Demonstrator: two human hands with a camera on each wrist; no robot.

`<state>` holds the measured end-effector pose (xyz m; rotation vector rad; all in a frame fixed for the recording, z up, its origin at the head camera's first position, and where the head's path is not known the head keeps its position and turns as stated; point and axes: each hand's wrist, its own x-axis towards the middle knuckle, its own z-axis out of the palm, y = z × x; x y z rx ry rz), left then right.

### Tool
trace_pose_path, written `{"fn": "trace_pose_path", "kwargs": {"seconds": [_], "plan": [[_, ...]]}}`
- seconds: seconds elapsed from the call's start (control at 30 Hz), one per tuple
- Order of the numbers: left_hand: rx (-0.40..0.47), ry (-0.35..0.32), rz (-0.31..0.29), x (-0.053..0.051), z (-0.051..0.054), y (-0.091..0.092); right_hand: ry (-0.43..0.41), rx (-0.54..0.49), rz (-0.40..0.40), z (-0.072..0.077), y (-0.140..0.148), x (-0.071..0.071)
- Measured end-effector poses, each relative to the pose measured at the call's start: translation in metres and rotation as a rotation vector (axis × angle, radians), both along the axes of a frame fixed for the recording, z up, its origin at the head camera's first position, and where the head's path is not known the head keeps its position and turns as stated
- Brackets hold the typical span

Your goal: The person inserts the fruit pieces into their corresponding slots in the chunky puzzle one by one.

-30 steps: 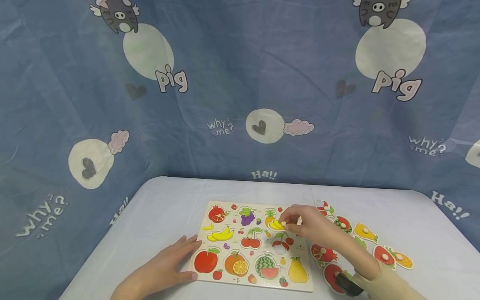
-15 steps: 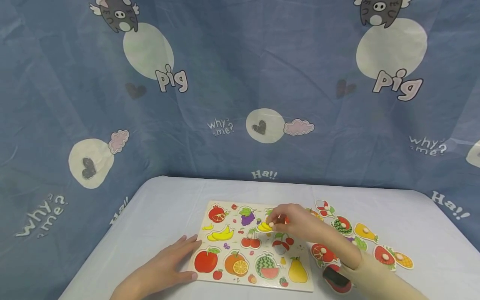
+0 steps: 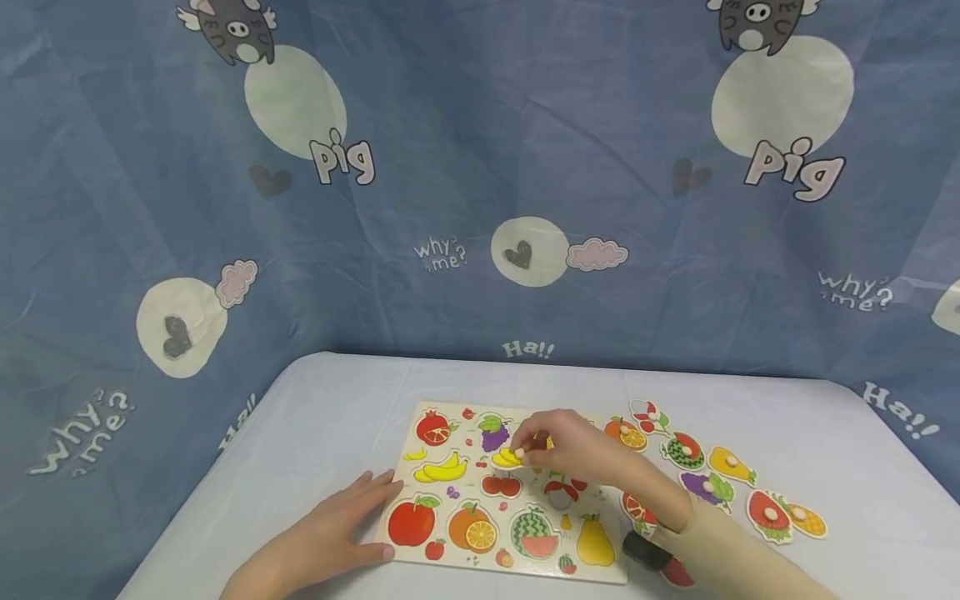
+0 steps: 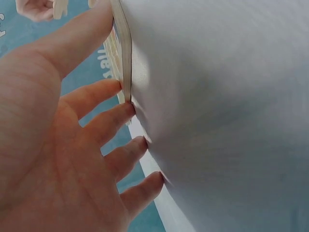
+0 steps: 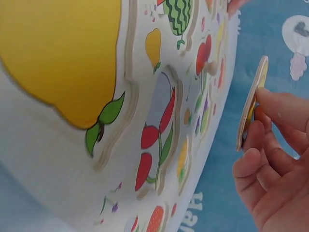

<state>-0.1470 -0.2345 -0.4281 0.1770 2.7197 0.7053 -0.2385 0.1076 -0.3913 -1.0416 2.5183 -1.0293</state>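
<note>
My right hand (image 3: 573, 448) pinches a banana puzzle piece (image 3: 506, 457) by its small knob, above the fruit puzzle board (image 3: 528, 567). In the right wrist view, thumb and fingers hold the banana piece (image 5: 252, 104) on edge, apart from the board. The piece hangs near the printed cherries (image 3: 501, 486), to the right of the board's banana picture (image 3: 442, 469). My left hand (image 3: 322, 533) rests at the board's left edge, fingers spread. The left wrist view shows its fingertips against the board's side (image 4: 126, 58) and the tablecloth.
Several loose knobbed fruit pieces lie right of the board, among them an orange (image 3: 627, 433), a watermelon (image 3: 682, 451), grapes (image 3: 707, 489), a pear (image 3: 731, 465) and a pineapple (image 3: 806, 520). My right forearm partly covers a red piece (image 3: 678, 573). A blue patterned curtain (image 3: 450, 317) hangs behind the table.
My right hand has moved left over the board with the banana piece, from near the pineapple picture to near the cherries. The left hand has stayed at the board's edge.
</note>
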Motion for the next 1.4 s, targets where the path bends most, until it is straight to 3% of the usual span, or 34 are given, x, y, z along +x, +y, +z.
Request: {"fn": "trace_pose_path", "kwargs": {"seconds": [0.3,0.83,1.07,1.4], "plan": [[-0.007,0.003,0.005,-0.002,-0.003,0.0,0.008,-0.013,0.065,-0.004,-0.021,-0.005],[0.009,0.003,0.002,-0.001,-0.003,-0.001,-0.03,0.021,0.093,-0.013,-0.056,-0.005],[0.025,0.021,-0.025,0.0,-0.002,-0.003,-0.001,0.043,0.106,-0.014,-0.069,-0.006],[-0.005,0.002,-0.01,-0.003,-0.004,-0.003,0.025,0.083,0.099,-0.014,-0.087,-0.01]]}}
